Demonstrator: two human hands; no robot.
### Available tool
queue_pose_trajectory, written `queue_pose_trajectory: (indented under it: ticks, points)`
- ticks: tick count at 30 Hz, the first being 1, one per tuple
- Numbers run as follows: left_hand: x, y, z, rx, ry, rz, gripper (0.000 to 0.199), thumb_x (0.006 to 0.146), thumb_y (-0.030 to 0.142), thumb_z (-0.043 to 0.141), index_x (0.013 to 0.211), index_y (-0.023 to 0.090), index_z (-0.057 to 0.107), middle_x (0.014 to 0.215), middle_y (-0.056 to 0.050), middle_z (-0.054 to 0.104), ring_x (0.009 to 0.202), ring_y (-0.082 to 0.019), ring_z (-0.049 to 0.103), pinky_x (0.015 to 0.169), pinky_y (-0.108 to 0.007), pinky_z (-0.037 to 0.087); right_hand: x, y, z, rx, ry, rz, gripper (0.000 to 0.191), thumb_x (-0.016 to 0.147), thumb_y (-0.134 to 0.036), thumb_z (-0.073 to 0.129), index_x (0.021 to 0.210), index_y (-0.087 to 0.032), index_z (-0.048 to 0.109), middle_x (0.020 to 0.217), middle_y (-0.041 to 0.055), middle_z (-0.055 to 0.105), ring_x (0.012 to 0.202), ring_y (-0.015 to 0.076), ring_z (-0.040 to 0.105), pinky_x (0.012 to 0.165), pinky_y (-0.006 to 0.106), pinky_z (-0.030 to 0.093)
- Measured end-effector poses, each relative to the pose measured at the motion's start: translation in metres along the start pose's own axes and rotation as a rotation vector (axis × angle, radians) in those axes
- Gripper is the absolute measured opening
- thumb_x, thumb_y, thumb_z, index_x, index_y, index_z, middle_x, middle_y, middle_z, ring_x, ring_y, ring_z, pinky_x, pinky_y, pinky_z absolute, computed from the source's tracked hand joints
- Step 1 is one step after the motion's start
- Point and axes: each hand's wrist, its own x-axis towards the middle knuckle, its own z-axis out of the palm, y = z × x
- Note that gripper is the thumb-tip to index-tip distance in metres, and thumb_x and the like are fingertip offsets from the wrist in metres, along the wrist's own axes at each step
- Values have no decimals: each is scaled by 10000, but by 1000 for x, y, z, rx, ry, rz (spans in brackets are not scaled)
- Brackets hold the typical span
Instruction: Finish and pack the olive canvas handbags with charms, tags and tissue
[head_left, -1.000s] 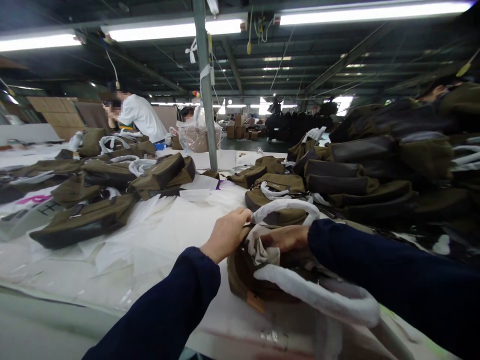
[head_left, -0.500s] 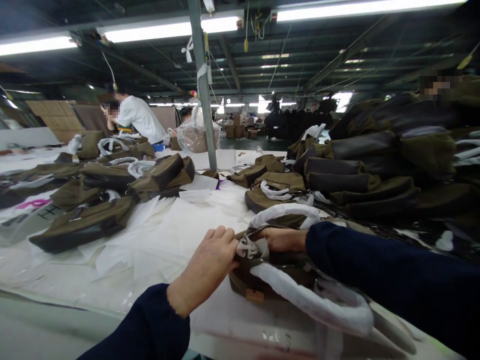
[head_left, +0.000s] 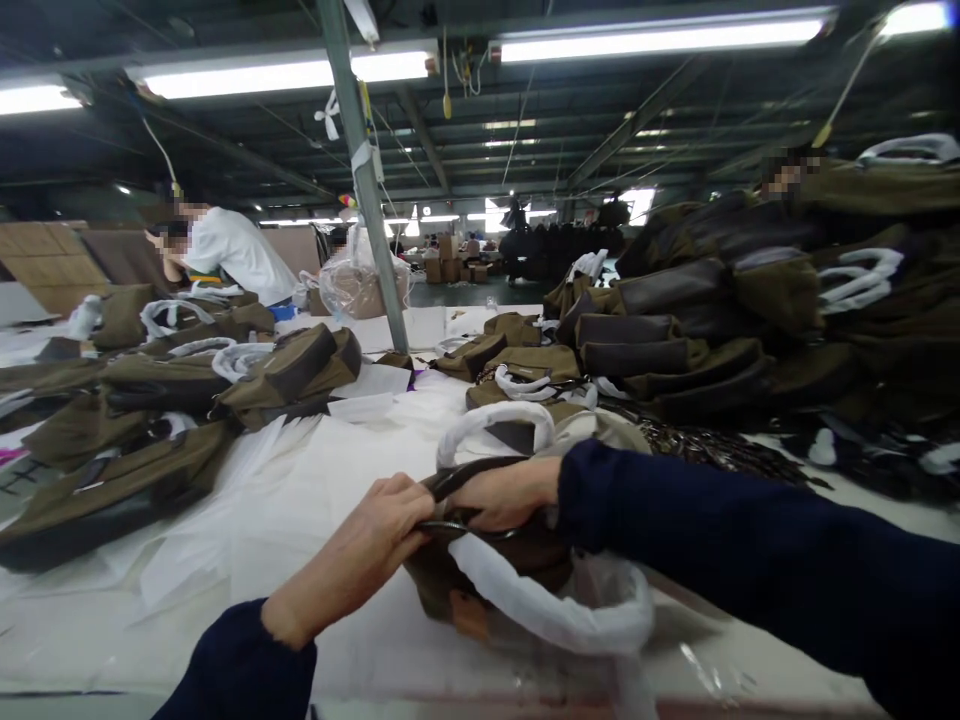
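An olive-brown handbag (head_left: 439, 585) lies before me on the table, its zipped mouth facing up. White wrapping covers both of its handles (head_left: 555, 610), and a tan tag (head_left: 469, 615) shows on its near side. My left hand (head_left: 394, 515) is closed on the bag's left end, at the edge of the zip opening. Into that opening reaches my right hand (head_left: 499, 492), close to the left one; its fingers are hidden inside the bag, so what they hold does not show.
Several similar bags (head_left: 112, 480) lie at the left, and more are piled high (head_left: 712, 300) at the right. White sheets (head_left: 322, 480) spread across the table. Dark chains (head_left: 720, 455) lie beyond my right arm. A post (head_left: 367, 180) rises behind. A person in white (head_left: 240, 250) bends over at the back left.
My right hand has moved left and toward me inside the bag, nearer my left hand. The pale crumpled material at the mouth has gone from sight. The view has swung right.
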Motion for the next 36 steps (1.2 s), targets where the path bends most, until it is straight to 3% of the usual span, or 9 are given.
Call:
queue_pose_trajectory:
  ticks: [2,5,9,12,17,21,27,32,36]
  points:
    - [-3,1,-12,-45,-56,-42,116,890,128,546,813,214,551,895,5,609,914,-196,518,830,-335,417,-42,-9,-31,-3,-95,-20,239,743,-119,730,967,-197,758,755,-34,719,676,119,633,614,185,478]
    - [5,19,-32,-221,-137,-82,210,867,145,541,1033,260,600,1045,12,626,980,-184,559,880,-309,452,-123,-17,-50,13,157,-1,257,884,-260,599,1110,-257,721,890,3,731,774,168,651,697,249,494]
    - [46,55,-28,-412,-214,66,340,952,247,460,1266,328,562,1285,19,617,1172,-187,566,1020,-303,436,-210,-4,-11,400,234,328,327,934,-453,534,775,-213,689,666,25,669,567,157,586,506,248,429]
    - [82,68,5,-340,-84,169,579,898,330,596,1443,285,407,1509,-56,443,1376,-240,416,1169,-386,304,-236,28,27,325,542,440,327,893,-496,578,764,-204,648,708,28,645,648,176,592,557,266,450]
    - [108,64,49,-399,18,133,897,764,315,764,1513,257,274,1564,-101,346,1418,-268,350,1196,-428,270,-252,81,49,10,1005,625,508,755,-544,719,1145,-251,575,1077,76,655,923,270,634,707,348,524]
    - [106,60,53,-400,0,121,815,778,282,753,1480,278,338,1501,-87,436,1360,-258,425,1166,-418,322,-246,99,57,290,914,590,730,751,-555,720,1338,-251,411,1270,126,592,933,277,664,734,392,557]
    - [109,64,51,-360,-147,216,738,830,313,704,1483,331,362,1498,-59,443,1369,-253,409,1174,-421,297,-196,77,33,585,959,179,707,756,-460,764,1325,-228,415,1256,115,613,1125,283,610,945,403,519]
    - [113,63,53,-438,-124,284,715,803,214,727,1439,340,424,1388,-31,543,1292,-229,472,1131,-380,348,-166,47,20,388,956,131,668,777,-377,765,1354,-269,447,1288,50,597,1147,253,586,1008,369,470]
    - [114,57,57,-445,-127,261,713,823,264,715,1459,318,396,1404,-48,520,1299,-233,461,1141,-381,329,-186,49,24,197,1037,214,639,836,-401,703,1399,-309,416,1363,54,539,1186,258,558,1016,385,458]
